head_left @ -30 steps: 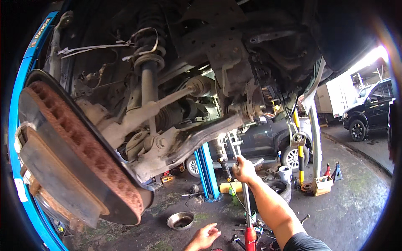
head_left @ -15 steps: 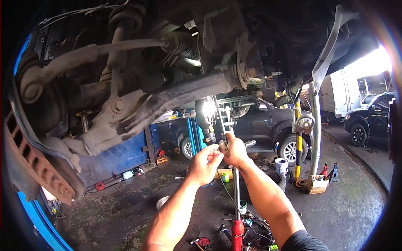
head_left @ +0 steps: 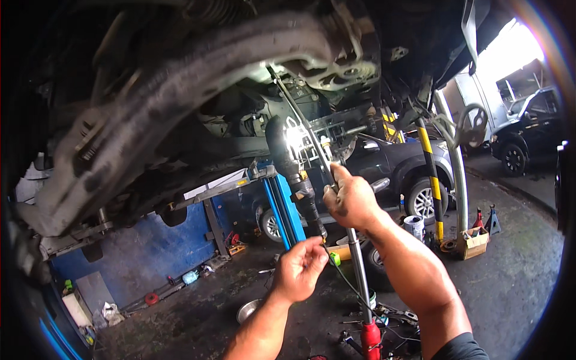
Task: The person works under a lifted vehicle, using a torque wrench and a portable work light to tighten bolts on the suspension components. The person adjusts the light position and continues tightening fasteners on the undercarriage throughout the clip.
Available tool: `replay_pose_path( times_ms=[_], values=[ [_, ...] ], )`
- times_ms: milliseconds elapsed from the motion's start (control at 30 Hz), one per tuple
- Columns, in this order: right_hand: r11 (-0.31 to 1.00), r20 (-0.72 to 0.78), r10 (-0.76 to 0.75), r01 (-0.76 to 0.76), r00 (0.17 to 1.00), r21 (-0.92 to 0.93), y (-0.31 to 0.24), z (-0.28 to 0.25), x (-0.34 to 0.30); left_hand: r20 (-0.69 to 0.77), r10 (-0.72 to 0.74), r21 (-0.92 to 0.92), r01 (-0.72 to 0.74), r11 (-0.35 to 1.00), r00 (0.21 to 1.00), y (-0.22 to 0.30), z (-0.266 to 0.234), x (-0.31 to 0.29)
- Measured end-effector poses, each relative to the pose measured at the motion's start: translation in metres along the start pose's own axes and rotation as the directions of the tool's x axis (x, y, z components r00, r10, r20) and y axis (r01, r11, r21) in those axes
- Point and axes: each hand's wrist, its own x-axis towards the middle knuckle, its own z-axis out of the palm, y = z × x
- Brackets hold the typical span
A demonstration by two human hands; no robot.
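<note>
My right hand (head_left: 354,204) is wrapped around the lower end of a long slim metal bar (head_left: 300,114), its index finger lying along it. The bar slants up to the underside of a curved suspension arm (head_left: 204,78) on a raised vehicle. Just right of that hand a shiny metal handle end (head_left: 381,185) sticks out; what it joins is hidden. Lower down, my left hand (head_left: 300,270) is closed, fingers curled and thumb pressed in, close to the cord end of a lit work lamp (head_left: 294,141). Whether it pinches anything cannot be made out.
A jack with a chrome rod (head_left: 360,270) and red body (head_left: 371,339) stands below my hands. Behind are a blue lift post (head_left: 282,210), a dark parked car (head_left: 390,168) and a yellow-black post (head_left: 432,180). A metal bowl (head_left: 248,311) and scattered tools lie on the floor.
My view has tilted and moved closer under the suspension arm. My left hand has come away from my right hand and dropped lower. The bar now leans further left.
</note>
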Motion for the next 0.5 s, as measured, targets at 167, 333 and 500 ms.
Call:
replay_pose_path(
  times_ms=[167, 333, 500],
  values=[
    [0.999, -0.012, 0.029, -0.029, 1.000, -0.018, -0.009, 0.011, -0.002, 0.067, 0.013, -0.031, -0.011, 0.999, 0.998, -0.040, -0.031, -0.026],
    [0.996, -0.060, 0.044, -0.049, 0.997, -0.078, -0.013, 0.019, -0.007, 0.112, 0.034, -0.084, -0.024, 0.996, 0.993, -0.070, -0.042, -0.040],
    [0.977, -0.078, 0.064, -0.078, 0.995, -0.196, -0.016, 0.031, 0.001, 0.108, 0.046, -0.041, -0.042, 0.998, 0.993, -0.095, -0.051, -0.049]
  ],
)
